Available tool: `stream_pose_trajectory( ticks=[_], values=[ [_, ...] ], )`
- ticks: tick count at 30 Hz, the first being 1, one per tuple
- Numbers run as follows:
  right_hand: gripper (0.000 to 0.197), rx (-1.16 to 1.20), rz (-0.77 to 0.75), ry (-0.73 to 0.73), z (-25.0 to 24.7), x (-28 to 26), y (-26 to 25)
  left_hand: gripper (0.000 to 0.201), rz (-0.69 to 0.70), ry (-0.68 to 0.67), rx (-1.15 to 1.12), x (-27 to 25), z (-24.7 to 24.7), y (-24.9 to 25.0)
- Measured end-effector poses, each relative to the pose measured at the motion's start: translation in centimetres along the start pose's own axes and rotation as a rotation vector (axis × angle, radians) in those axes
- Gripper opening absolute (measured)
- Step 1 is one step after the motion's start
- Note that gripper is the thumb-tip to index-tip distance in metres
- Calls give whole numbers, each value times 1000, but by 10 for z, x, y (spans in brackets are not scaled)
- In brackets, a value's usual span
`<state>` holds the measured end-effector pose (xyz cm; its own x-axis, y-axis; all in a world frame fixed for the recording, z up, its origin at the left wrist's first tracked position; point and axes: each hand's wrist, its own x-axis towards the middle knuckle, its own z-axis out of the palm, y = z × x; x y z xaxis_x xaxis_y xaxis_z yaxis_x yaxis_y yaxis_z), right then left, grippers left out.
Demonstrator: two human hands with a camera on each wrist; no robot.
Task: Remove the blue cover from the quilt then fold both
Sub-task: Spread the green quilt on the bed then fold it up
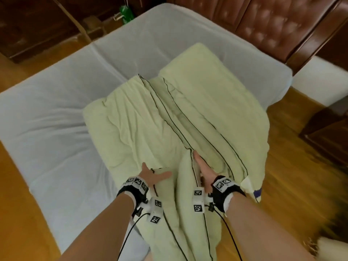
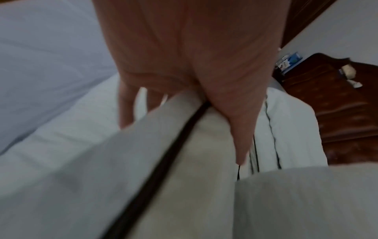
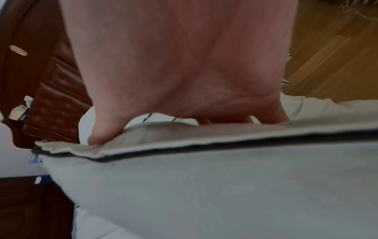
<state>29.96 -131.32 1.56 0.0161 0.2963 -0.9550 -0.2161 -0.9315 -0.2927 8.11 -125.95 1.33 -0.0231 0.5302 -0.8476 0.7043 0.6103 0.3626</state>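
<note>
A pale green quilt (image 1: 150, 119) with black piping lies folded lengthwise on the bed, its near end hanging toward me. My left hand (image 1: 152, 176) holds a piped fold of it, thumb on top and fingers tucked underneath; the left wrist view shows the piping (image 2: 184, 129) running between thumb and fingers. My right hand (image 1: 202, 169) holds the neighbouring piped edge (image 3: 204, 143), thumb on the flap and fingers behind it. A small dark blue patch (image 1: 258, 193) shows at the quilt's near right corner. No blue cover shows apart from that.
The bed has a light grey-blue sheet (image 1: 56, 119) and a brown tufted headboard (image 1: 273, 25). Wooden floor (image 1: 291, 166) lies to the right, with a dark nightstand (image 1: 329, 132) there. A dark cabinet (image 1: 28, 25) and a green item (image 1: 126, 13) stand at the far left.
</note>
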Motion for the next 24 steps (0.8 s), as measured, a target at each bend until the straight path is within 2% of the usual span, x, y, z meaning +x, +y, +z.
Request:
stream_pose_trajectory(
  ticks=[3, 4, 5, 8, 10, 12, 14, 16, 18, 19, 22, 24],
  values=[
    [70, 3, -1, -66, -17, 5, 5, 40, 78, -81, -42, 7, 44, -5],
    [57, -9, 0, -108, -18, 5, 7, 23, 98, -87, -60, 5, 51, -6],
    [49, -56, 3, -139, -15, 4, 10, 19, 89, -96, -92, 0, 51, -9],
    [28, -156, -72, -148, 11, -4, 21, 40, 20, -92, -147, -33, 28, -23],
    [14, -213, -128, -167, 42, -17, 28, 34, -11, -71, -235, -62, 4, -41],
    [22, -316, -166, -227, 82, -34, 34, 33, -56, -48, -416, -98, -17, -60],
    [37, -461, -212, -292, 128, -49, 49, 48, -76, -24, -519, -129, -37, -88],
    [40, -589, -285, -368, 172, -67, 72, 64, -70, -23, -517, -153, -54, -131],
    [43, -722, -369, -456, 213, -84, 107, 76, -103, 27, -445, -170, -61, -196],
    [49, -752, -380, -512, 234, -89, 131, 71, -124, 56, -429, -179, -61, -233],
    [77, -847, -352, -655, 291, -92, 223, 30, -159, 134, -499, -214, -44, -349],
    [84, -918, -302, -720, 324, -85, 290, 9, -189, 148, -560, -233, -24, -431]
  ],
)
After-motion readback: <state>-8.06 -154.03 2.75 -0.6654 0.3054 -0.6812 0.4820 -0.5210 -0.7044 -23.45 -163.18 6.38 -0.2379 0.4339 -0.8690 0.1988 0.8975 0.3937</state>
